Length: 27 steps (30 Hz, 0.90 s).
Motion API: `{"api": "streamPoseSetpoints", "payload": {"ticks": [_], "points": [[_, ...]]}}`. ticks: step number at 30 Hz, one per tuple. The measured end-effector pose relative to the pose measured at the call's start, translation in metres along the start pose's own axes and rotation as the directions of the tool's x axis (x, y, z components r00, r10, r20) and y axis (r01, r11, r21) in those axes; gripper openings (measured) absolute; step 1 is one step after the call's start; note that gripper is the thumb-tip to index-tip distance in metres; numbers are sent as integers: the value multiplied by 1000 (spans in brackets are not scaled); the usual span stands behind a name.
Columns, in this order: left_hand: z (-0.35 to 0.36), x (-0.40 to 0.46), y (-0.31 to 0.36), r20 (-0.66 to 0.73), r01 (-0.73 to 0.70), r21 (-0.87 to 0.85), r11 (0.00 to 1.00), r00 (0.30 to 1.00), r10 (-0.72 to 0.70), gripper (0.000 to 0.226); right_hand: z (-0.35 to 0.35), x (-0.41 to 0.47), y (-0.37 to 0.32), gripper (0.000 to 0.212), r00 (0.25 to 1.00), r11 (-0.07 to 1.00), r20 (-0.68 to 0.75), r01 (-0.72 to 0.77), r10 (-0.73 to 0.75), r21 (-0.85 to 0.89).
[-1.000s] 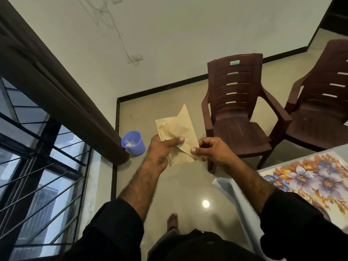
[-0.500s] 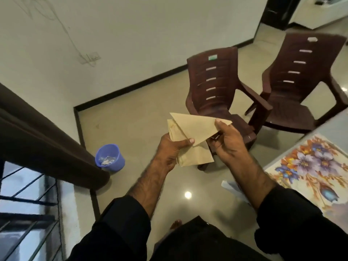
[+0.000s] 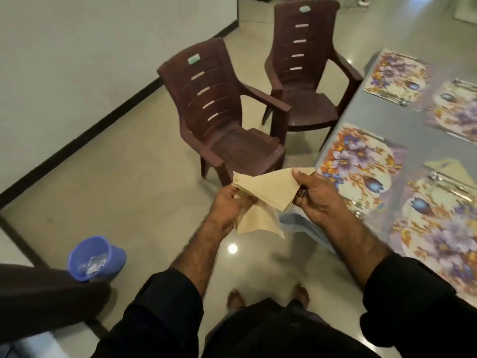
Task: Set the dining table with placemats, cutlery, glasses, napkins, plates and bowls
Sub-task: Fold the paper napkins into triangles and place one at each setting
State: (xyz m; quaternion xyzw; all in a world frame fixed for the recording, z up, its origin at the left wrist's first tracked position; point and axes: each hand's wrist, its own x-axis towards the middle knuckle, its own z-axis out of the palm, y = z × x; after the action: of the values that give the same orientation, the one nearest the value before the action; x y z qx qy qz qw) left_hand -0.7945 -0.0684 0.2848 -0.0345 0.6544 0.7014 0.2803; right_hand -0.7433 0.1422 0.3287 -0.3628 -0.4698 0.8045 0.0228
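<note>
Napkin step: left hand (image 3: 229, 202) grips beige napkins (image 3: 258, 220); right hand (image 3: 317, 197) pinches one folded triangular napkin (image 3: 271, 187); next, presumably lay it beside nearest floral placemat (image 3: 356, 164).

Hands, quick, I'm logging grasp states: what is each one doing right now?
Left hand: grips the lower beige napkin.
Right hand: pinches the folded triangular napkin.

I am seeing both hands raised at chest level: left hand (image 3: 228, 206) gripping, right hand (image 3: 316, 200) pinching, forearms bare, sleeves dark.
</note>
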Motion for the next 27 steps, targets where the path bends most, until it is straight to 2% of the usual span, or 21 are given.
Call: {"api": "streamPoseSetpoints", "payload": {"ticks": [3, 6, 8, 10, 13, 19, 24, 27], "points": [[27, 7, 4, 59, 104, -17, 994, 993, -103, 25, -38, 5, 9, 13, 997, 998, -78, 11, -16, -62], [55, 15, 2, 93, 223, -77, 972, 972, -215, 32, -77, 10, 17, 13, 994, 999, -110, -22, 19, -32], [78, 20, -4, 85, 262, -26, 965, 962, -259, 30, -106, 15, 23, 16, 993, 997, -95, -72, 74, 22], [102, 23, -13, 83, 278, 48, 959, 956, -281, 23, -134, 21, 29, 28, 989, 992, -77, -122, 125, 40], [137, 30, -30, 68, 320, 130, 939, 942, -330, 17, -170, 29, 36, 39, 982, 988, -110, -144, 150, 61], [183, 49, -50, -111, 443, 224, 868, 897, -429, 23, -233, 44, 45, 28, 929, 969, -289, -195, 231, 148], [188, 64, -55, -280, 503, 291, 814, 858, -430, 28, -261, 51, 56, 21, 867, 946, -385, -264, 317, 185], [183, 65, -53, -312, 516, 288, 807, 847, -430, 29, -266, 57, 63, 18, 842, 940, -422, -274, 336, 201]]}}
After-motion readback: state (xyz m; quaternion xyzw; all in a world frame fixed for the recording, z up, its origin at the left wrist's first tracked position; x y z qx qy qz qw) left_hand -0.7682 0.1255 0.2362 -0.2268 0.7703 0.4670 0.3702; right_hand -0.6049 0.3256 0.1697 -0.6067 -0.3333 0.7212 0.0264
